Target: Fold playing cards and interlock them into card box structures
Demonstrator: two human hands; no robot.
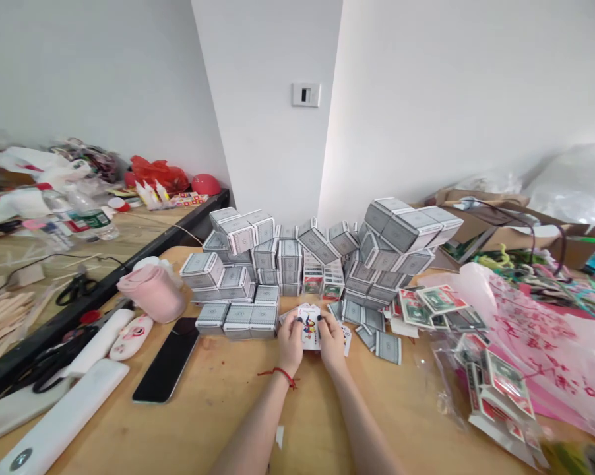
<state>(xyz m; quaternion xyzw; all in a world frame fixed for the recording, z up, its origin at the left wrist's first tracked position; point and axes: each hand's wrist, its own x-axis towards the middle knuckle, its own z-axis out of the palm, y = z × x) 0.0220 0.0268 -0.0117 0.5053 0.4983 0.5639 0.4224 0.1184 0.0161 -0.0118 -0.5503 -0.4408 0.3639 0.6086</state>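
Between my two hands is a small bunch of playing cards (309,330), faces toward me, with a joker on top. My left hand (291,340), a red string round its wrist, grips the left edge with the thumb on the front. On the right edge, my right hand (331,340) holds the same cards, thumb also in front. The fingers behind the cards are hidden. Another face-up card (346,340) shows just right of my right hand. Behind stand many stacks of grey-backed card decks (290,257). Loose grey-backed cards (388,347) lie to the right.
A black phone (166,359), a pink roll (152,292) and a long white device (72,415) lie on the left. Green-and-red card boxes (508,382) and a pink-printed plastic bag (539,343) cover the right. A cardboard box (515,224) stands behind them.
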